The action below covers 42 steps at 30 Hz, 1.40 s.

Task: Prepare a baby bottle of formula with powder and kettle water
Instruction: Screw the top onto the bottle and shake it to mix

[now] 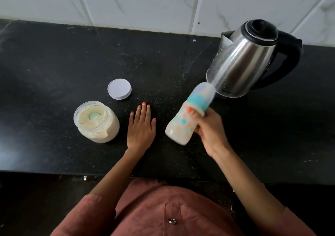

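The right hand has its grip clamped around the upper half of the baby bottle, fingers wrapped just below the teal collar, and the bottle is lifted off the black table, tilted so that its capped top leans up and away toward the kettle. The bottle is blurred, yet its lower part clearly shows pale, milky liquid behind orange and teal markings. Its clear cap appears to overlap the kettle's steel base in this view; whether the two touch I cannot tell. The kettle stands upright at the far right of the table, close to the white tiled wall, its black handle turned to the right and its lid shut. The left hand lies flat, palm down on the table, fingers spread and holding nothing, between the bottle and the open formula jar. That jar is nearly full of cream-coloured powder, with a teal scoop half buried in the top. The jar's white lid lies flat on the table just behind it, apart from the jar.
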{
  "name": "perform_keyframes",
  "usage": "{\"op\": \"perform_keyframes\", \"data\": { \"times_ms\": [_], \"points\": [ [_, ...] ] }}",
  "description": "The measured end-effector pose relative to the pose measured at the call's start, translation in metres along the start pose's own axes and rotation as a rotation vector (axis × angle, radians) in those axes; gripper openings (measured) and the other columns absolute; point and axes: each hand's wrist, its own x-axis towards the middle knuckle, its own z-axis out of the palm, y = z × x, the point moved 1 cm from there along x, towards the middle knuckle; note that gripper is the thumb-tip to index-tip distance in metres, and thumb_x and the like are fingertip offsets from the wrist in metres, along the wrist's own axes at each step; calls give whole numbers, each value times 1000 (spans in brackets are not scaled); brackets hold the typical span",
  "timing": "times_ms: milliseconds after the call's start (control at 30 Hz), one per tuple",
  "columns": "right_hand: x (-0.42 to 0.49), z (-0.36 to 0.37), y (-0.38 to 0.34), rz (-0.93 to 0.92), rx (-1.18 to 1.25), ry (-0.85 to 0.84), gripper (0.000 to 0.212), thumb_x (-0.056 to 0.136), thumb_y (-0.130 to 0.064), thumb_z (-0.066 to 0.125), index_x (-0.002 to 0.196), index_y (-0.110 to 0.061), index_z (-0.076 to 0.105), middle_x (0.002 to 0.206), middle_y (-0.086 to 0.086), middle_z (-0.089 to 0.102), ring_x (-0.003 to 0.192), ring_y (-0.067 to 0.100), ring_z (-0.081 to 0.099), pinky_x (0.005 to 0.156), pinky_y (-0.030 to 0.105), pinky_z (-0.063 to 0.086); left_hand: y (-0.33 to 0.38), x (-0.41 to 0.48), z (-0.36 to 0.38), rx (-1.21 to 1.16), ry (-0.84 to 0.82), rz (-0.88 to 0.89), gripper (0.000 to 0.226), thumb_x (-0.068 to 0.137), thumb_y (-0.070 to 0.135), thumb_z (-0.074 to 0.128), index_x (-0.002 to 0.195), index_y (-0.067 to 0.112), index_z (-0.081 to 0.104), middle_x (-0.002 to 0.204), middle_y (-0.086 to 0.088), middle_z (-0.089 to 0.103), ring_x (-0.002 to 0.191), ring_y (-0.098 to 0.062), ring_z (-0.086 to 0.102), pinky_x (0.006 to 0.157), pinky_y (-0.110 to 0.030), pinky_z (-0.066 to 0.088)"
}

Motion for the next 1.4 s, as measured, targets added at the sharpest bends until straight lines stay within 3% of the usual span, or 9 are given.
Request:
{"op": "perform_keyframes", "data": {
  "times_ms": [67,233,400,567,767,933,1100,1267,1400],
  "points": [
    [-2,0,-2,-12,-73,-45,49,44,-40,79,87,-17,68,81,-3,73,80,13,69,67,29,56,0,0,-1,-8,-1,0,55,100,36,17,148,13,2,157,-3,-1,144,-16,-4,116,-35,-3],
    [17,-14,-18,-80,266,169,50,58,-37,72,103,-20,60,97,-1,69,88,10,69,64,24,55,2,-1,-1,-3,12,0,54,100,36,16,148,13,3,157,-3,0,145,-17,-3,116,-35,-3],
    [-2,-5,4,9,-97,0,56,45,-44,79,93,-20,66,90,-1,72,89,16,68,69,30,55,1,-1,-3,-8,-4,-3,55,100,36,17,148,13,2,157,-3,-2,144,-16,-4,115,-35,-4],
    [16,-15,-16,-103,316,201,55,60,-35,72,111,-16,59,102,1,67,89,9,68,65,23,54,2,-2,-3,-13,10,0,54,101,35,17,148,13,4,157,-3,0,144,-16,-3,115,-34,-4],
    [-7,3,5,-6,-88,-34,44,46,-40,78,85,-20,69,84,-2,73,83,15,69,70,30,55,0,0,-1,-2,-1,-2,55,100,36,16,148,13,2,157,-3,-1,144,-16,-4,115,-35,-4],
    [13,-7,-12,-113,307,265,58,61,-37,70,114,-16,58,104,1,68,92,10,67,70,26,55,1,-2,-1,-9,17,0,55,100,36,17,148,12,4,157,-4,1,145,-16,-2,116,-35,-3],
    [-6,0,2,-63,-63,74,53,48,-47,81,92,-21,67,90,-3,72,89,14,68,72,31,54,1,0,-1,-7,4,-4,55,100,36,17,148,12,3,157,-3,0,144,-16,-3,116,-35,-3],
    [14,-12,-18,-154,328,251,46,66,-36,71,107,-18,60,97,-2,69,88,9,68,65,24,54,0,-1,-1,-16,18,4,55,100,36,17,148,11,4,157,-4,1,145,-17,-2,116,-35,-2],
    [-4,7,6,-98,16,98,46,55,-34,80,95,-17,65,86,-4,72,81,10,68,66,27,53,0,-1,-1,4,7,-2,55,100,36,18,148,12,4,157,-4,1,145,-17,-2,116,-35,-2]
  ]
}}
